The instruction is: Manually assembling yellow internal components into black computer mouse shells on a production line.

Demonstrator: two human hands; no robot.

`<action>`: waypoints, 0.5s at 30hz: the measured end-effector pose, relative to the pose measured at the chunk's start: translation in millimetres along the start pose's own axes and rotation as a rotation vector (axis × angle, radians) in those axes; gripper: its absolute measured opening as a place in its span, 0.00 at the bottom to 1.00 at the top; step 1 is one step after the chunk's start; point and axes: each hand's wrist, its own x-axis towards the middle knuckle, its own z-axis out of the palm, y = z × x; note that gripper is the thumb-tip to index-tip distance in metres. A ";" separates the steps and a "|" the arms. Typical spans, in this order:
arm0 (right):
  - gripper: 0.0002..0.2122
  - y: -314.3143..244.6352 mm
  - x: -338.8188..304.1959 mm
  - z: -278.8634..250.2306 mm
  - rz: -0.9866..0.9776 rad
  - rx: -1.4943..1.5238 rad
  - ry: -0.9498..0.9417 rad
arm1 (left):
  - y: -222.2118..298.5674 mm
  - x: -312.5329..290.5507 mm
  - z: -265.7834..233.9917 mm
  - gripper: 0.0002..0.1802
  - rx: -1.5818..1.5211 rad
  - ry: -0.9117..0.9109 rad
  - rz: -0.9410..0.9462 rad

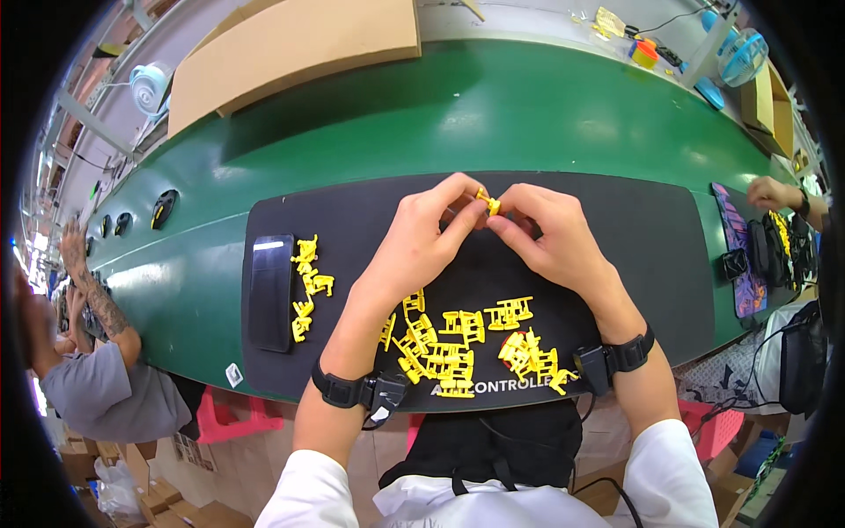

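Between the fingertips of both hands is a small yellow plastic part (490,204), held above the far half of a black desk mat (634,238). My left hand (437,224) pinches it from the left, and my right hand (547,231) grips it from the right; fingers partly cover it. Nearer to me, between my forearms, lies a loose pile of yellow frame-like plastic pieces (447,356). Right of that pile sits another cluster of yellow pieces (528,352) with a bit of red showing. Left of my left forearm, several yellow pieces (304,301) lie in a column.
A dark phone-like slab (271,293) lies at the mat's left. Beyond the mat, a cardboard box (299,57) stands on the green table (493,106). A co-worker's arm (106,308) is at left; another person's hand (770,193) is at right, near a purple mat (741,255).
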 end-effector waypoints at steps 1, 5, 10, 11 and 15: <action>0.08 1.1 -0.6 0.4 -0.003 0.017 0.013 | 0.0 0.9 -0.8 0.08 -0.003 0.003 0.019; 0.10 -3.6 1.3 -3.6 0.088 0.001 -0.002 | -5.1 2.8 -2.2 0.06 0.020 0.028 0.089; 0.13 -0.4 3.4 -1.9 -0.126 -0.247 -0.009 | -5.9 1.8 -4.5 0.06 0.210 0.012 0.143; 0.12 -0.3 1.6 -1.0 -0.135 -0.271 -0.020 | -7.1 0.8 -4.5 0.07 0.251 0.018 0.165; 0.11 3.1 -0.5 0.0 -0.167 -0.310 -0.051 | -11.9 -0.5 -1.9 0.07 0.381 0.046 0.286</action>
